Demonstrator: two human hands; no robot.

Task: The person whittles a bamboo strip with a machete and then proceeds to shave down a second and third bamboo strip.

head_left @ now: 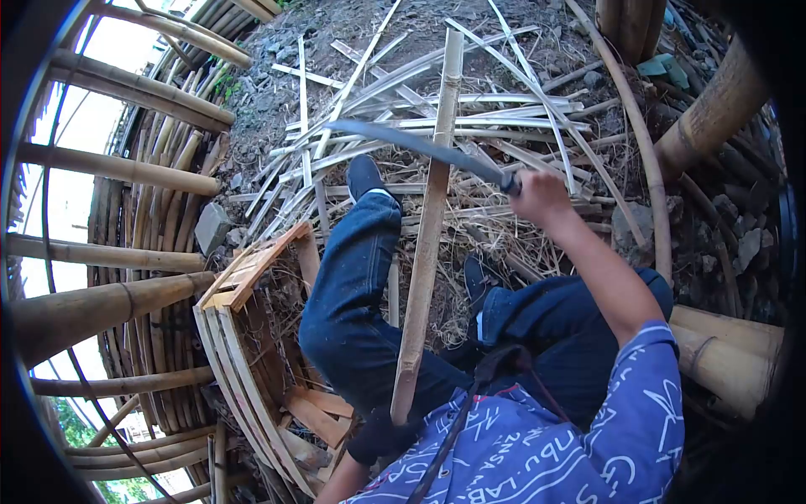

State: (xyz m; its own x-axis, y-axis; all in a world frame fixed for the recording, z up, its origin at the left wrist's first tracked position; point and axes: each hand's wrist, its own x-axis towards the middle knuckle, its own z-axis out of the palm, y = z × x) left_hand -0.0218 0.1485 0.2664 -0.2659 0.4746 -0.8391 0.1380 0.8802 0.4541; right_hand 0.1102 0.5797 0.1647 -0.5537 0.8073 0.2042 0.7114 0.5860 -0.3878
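Observation:
A long split bamboo piece (422,286) runs upright through the middle of the head view, from near my body out past my feet. My left hand (382,437), in a dark glove, is closed around its near end. My bare right hand (541,198) grips the dark handle of a long curved blade (411,141). The blade points left and crosses the bamboo piece in its upper half; whether the two touch is unclear. My legs in blue jeans lie on both sides of the bamboo piece.
Thin bamboo strips (520,123) lie scattered over the ground beyond my feet. A wooden crate (243,370) stands at my left. Bamboo poles (126,172) line the left side, and thick poles (714,113) rise at the right. A grey block (212,228) lies beyond the crate.

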